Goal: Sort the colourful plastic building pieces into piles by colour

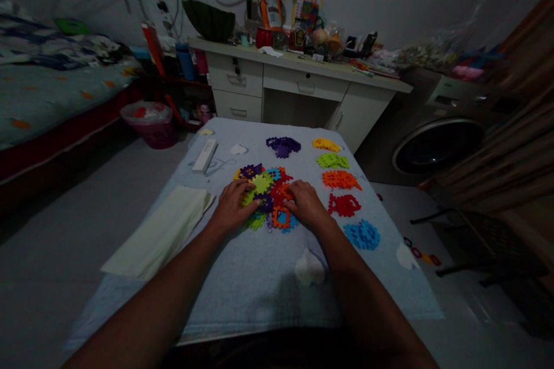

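A mixed heap of plastic interlocking gear-shaped building pieces (pixel 277 189) lies in the middle of the cloth-covered table (pixel 259 282). My left hand (pixel 232 206) rests on the heap's left side, thumb and fingers apart, touching green and purple pieces. On the opposite side, my right hand (pixel 306 203) has its fingertips at red and orange pieces, thumb apart from the fingers. Neither hand visibly lifts a piece. Sorted by colour, a purple pile (pixel 283 147) sits behind the heap; yellow (pixel 326 144), lime green (pixel 332 161), orange (pixel 341 180), red (pixel 344 204) and blue piles (pixel 362 234) line the right.
Left on the table are a long white box (pixel 205 155) and a folded pale cloth (pixel 158 233). Beyond stands a cluttered white desk (pixel 305 81), with a washing machine (pixel 437 127) to its right. A pink waste bin (pixel 151 127) and a bed (pixel 56 92) are at left.
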Demonstrator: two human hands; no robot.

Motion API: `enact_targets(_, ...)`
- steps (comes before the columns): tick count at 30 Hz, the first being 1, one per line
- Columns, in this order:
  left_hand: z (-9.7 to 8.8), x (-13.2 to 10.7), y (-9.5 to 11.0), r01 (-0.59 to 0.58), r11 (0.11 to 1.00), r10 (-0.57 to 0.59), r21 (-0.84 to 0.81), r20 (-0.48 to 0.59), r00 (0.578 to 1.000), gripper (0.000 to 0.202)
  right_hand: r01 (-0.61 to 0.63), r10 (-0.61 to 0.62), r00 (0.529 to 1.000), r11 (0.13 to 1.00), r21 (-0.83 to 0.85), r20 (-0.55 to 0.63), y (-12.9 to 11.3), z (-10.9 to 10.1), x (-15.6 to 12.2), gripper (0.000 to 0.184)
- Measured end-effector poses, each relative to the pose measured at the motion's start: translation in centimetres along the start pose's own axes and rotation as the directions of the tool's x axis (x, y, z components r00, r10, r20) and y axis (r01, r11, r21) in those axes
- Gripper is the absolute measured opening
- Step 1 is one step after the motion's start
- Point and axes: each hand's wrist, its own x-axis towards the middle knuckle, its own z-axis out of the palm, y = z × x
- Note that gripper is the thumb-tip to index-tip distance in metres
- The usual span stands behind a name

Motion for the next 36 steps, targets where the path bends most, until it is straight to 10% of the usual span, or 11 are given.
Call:
enact_targets(25, 0.1, 0.0, -0.2, 0.013, 1.000, -0.013, 0.001, 0.023, 1.000, 0.037, 0.049, -0.043, 0.987, 0.998, 0.030, -0.155, 1.8, 0.4, 0.6, 0.016)
enact_targets(36, 0.3, 0.0, -0.6, 0.001, 1.000, -0.001, -0.011, 0.013, 1.000, 0.038, -0.375, 0.474, 0.757, 0.879, 0.296, -0.449, 7.1, -2.1, 0.3, 0.032)
